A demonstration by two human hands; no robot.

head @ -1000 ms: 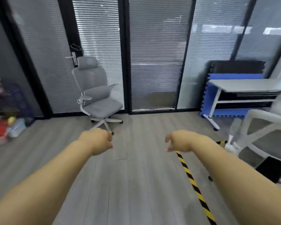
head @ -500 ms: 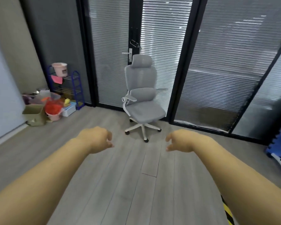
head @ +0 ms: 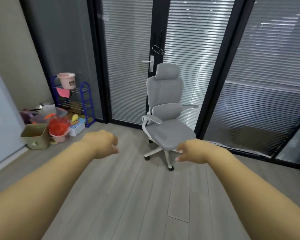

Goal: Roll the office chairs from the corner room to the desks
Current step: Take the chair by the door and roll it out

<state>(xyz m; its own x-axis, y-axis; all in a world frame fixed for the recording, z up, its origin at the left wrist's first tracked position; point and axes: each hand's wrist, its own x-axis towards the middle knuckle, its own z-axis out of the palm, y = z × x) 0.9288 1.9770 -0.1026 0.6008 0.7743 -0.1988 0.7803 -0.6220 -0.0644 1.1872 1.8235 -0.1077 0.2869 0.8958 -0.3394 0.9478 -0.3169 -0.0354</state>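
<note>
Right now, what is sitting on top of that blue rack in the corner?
A pink bucket stands on the top shelf of the blue rack, and a pink cloth hangs below it. What is inside the bucket cannot be seen.

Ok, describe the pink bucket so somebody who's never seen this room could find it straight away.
Look left of the glass door, in the corner, for the blue wire rack. The pink bucket stands on its top shelf. It is the highest thing in the clutter, above the tan bin on the floor.

Both forearms are bare to the hands (head: 102,144), no sleeves visible.
</note>
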